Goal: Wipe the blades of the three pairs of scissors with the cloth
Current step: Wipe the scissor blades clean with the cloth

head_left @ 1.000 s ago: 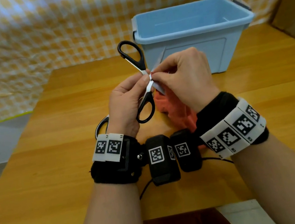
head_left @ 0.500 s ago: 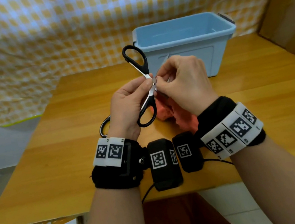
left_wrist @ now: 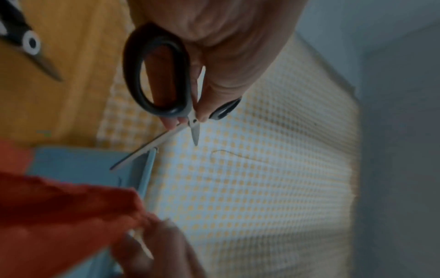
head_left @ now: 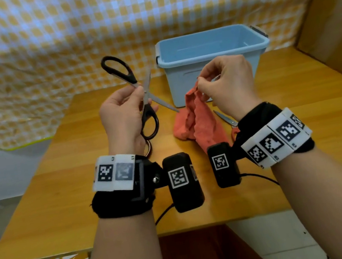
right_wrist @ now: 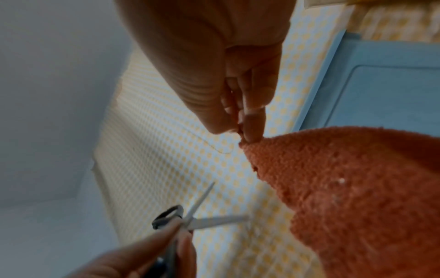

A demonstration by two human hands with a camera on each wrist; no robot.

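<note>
My left hand (head_left: 141, 93) pinches black-handled scissors (head_left: 118, 70) near the pivot and holds them above the wooden table (head_left: 77, 172) with their blades spread open. The left wrist view shows the same scissors (left_wrist: 157, 67) and pinch. My right hand (head_left: 201, 83) pinches a corner of the orange cloth (head_left: 200, 122) and lifts it, while the rest of the cloth trails on the table. That pinch (right_wrist: 240, 129) on the cloth (right_wrist: 345, 188) is plain in the right wrist view. Orange-handled scissors (head_left: 225, 118) lie beside the cloth, partly under my right wrist. Another scissor handle ring (head_left: 149, 148) peeks out below my left hand.
A light blue plastic bin (head_left: 212, 54) stands at the back of the table, just behind my right hand. A cardboard box (head_left: 333, 23) sits at the far right. A checked yellow and white sheet (head_left: 39, 49) hangs behind the table.
My hands have moved apart. The right hand left the scissor blades and lifted a corner of the cloth. The scissors are tilted left, higher, with blades spread.
</note>
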